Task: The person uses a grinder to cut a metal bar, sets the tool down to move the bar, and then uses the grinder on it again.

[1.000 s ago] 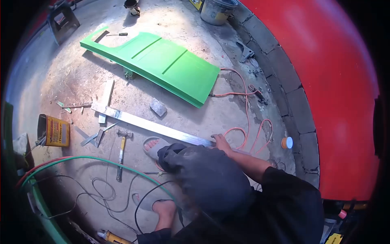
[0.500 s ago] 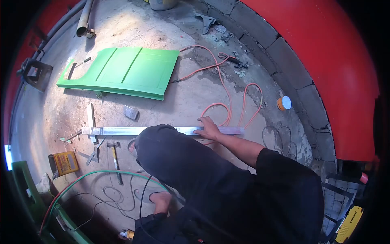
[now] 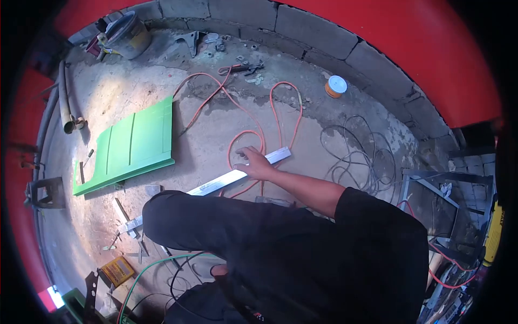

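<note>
My right hand (image 3: 254,163) grips a long silvery metal bar (image 3: 216,182) near its far right end, with the fingers bent over it. The bar slants across the floor, and my dark-clothed knee (image 3: 178,216) hides its middle part. Its lower left end lies on or against a shorter flat strip (image 3: 120,209). Beside that end is a small grey block (image 3: 153,189). My left hand is out of sight.
A bright green panel (image 3: 135,135) lies at the left. Orange cable (image 3: 274,102) loops beyond the bar, with dark wire coils (image 3: 359,156) to the right. A white-lidded can (image 3: 336,86) stands near the block wall (image 3: 313,32). A yellow tin (image 3: 117,271) is at lower left.
My view has swung to the right and upward, so the bar now appears tilted. My right hand stays on the bar. The hammer near my foot is now mostly hidden.
</note>
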